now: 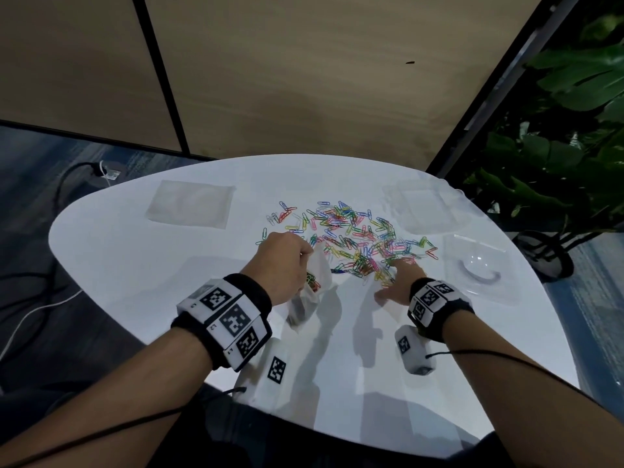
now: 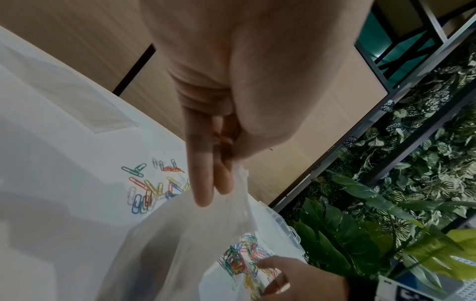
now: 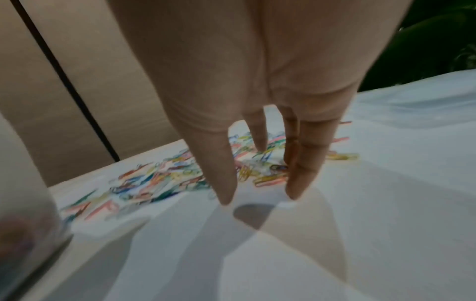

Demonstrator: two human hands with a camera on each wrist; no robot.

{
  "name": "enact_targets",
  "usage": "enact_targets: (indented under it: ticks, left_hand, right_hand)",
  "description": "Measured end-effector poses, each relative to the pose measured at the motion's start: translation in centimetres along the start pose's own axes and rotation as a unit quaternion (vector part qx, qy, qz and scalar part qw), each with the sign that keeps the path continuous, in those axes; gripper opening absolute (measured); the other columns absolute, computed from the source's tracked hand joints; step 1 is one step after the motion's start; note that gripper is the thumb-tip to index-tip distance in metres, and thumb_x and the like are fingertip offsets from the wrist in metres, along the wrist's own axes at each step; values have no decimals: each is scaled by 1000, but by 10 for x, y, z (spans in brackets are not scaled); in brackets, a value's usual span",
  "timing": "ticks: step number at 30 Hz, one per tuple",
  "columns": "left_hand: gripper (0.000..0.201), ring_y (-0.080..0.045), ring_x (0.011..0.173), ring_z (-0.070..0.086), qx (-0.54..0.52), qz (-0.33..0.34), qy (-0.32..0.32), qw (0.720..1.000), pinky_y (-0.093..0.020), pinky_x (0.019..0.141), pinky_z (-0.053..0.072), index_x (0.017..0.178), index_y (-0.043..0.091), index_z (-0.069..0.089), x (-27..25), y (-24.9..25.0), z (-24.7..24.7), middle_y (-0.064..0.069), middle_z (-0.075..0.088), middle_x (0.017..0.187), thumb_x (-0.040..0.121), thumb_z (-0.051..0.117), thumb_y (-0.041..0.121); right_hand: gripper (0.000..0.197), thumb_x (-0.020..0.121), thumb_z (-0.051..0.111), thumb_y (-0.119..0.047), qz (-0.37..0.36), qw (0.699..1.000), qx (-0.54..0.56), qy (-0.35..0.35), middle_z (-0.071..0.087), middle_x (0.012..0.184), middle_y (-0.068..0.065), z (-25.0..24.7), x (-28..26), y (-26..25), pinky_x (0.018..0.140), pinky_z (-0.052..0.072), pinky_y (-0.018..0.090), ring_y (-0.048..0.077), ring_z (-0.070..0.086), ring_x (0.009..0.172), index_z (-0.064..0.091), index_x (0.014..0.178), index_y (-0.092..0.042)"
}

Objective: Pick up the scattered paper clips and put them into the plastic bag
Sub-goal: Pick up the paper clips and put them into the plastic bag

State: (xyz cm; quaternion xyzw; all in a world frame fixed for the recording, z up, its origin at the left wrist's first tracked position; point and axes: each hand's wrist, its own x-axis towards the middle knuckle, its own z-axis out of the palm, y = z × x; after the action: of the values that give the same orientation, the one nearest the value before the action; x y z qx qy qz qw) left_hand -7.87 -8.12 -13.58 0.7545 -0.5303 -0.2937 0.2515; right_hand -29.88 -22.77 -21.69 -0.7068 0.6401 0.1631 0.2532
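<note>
Many coloured paper clips (image 1: pixel 351 238) lie scattered across the middle of the white table (image 1: pixel 135 251). My left hand (image 1: pixel 287 261) pinches the upper edge of a clear plastic bag (image 1: pixel 312 282) and holds it up just left of the pile; some clips show inside it. In the left wrist view the left hand's fingers (image 2: pixel 203 183) pinch the bag (image 2: pixel 180 244). My right hand (image 1: pixel 401 278) is spread, straight fingers pointing down onto the near edge of the pile. The right wrist view shows the fingertips (image 3: pixel 296 189) at the clips (image 3: pixel 268 179), nothing pinched.
A flat clear bag (image 1: pixel 190 204) lies at the far left of the table. A clear plastic box (image 1: pixel 425 207) and a clear lid or tray (image 1: pixel 479 268) sit at the right. Green plants (image 1: pixel 557 146) stand beyond the right edge. Cables (image 1: pixel 40 298) trail on the floor at left.
</note>
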Motion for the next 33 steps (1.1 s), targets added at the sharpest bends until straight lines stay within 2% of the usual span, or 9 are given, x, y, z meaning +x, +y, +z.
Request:
enact_targets:
  ticks: [5, 10, 13, 18, 20, 22, 27, 29, 33]
  left_hand:
    - [31, -35, 77, 71, 15, 8, -9, 1000, -42, 77, 62, 97, 0, 76, -5, 1, -4, -18, 73, 95, 96, 45, 1]
    - [30, -38, 77, 70, 16, 4, -12, 1000, -45, 74, 62, 92, -3, 74, -3, -4, -6, -22, 71, 89, 95, 44, 1]
    - [30, -39, 78, 71, 17, 0, -10, 1000, -46, 73, 62, 93, -5, 73, -2, -6, -6, -24, 72, 89, 95, 44, 2]
    - [31, -35, 79, 71, 16, 10, -18, 1000, -43, 76, 62, 87, 2, 73, -3, -1, -7, -17, 71, 85, 96, 44, 3]
    - [30, -35, 82, 71, 13, 7, -22, 1000, -42, 79, 62, 94, 3, 75, -3, 2, -8, -16, 71, 90, 97, 45, 3]
    - [32, -36, 81, 71, 17, 11, -23, 1000, -42, 79, 62, 76, 4, 69, -3, 4, -8, -12, 64, 78, 97, 44, 2]
    - [33, -36, 79, 71, 12, 0, -19, 1000, -43, 78, 62, 74, 3, 67, -2, 3, -7, -13, 66, 81, 98, 45, 2]
    - [32, -38, 79, 71, 3, 0, -15, 1000, -44, 78, 62, 76, 1, 69, -2, 3, -6, -17, 68, 84, 98, 46, 4]
    - [34, -41, 81, 71, -7, 12, -12, 1000, -46, 78, 61, 72, 5, 68, -3, 4, -2, -17, 62, 73, 97, 45, 4]
  right_hand:
    - [82, 80, 74, -30, -81, 993, -52, 63, 33, 147, 16, 23, 14, -21, 105, 44, 44, 36, 41, 132, 30, 148, -25]
    - [30, 90, 54, -6, -152, 972, -71, 166, 57, 107, 13, 28, 14, -41, 82, 50, 31, 30, 58, 97, 66, 115, -14]
    - [20, 89, 55, -4, -150, 972, -66, 167, 68, 93, 13, 23, 12, -47, 76, 53, 28, 27, 65, 86, 74, 95, -5]
    - [12, 86, 67, -15, -79, 980, 84, 164, 76, 86, 5, 8, 14, -35, 69, 47, 20, 21, 67, 76, 79, 89, -14]
    - [10, 79, 74, -12, -22, 968, 212, 132, 77, 86, 2, -1, 20, -22, 77, 53, 22, 18, 71, 79, 79, 78, -21]
    - [15, 75, 78, -9, 0, 933, 350, 84, 77, 91, 5, -13, 21, -13, 86, 58, 31, 18, 72, 83, 77, 71, -23]
    - [21, 86, 63, 7, -81, 721, 683, -87, 70, 110, 20, -44, -29, -33, 80, 59, 23, 23, 70, 99, 66, 106, 10]
    - [27, 87, 60, 8, -127, 713, 663, -190, 69, 113, 20, -50, -54, -46, 82, 57, 21, 22, 69, 103, 61, 114, 13]
    - [26, 85, 58, 14, -149, 781, 555, -245, 72, 101, 22, -40, -85, -66, 80, 59, 23, 25, 72, 93, 63, 111, 15]
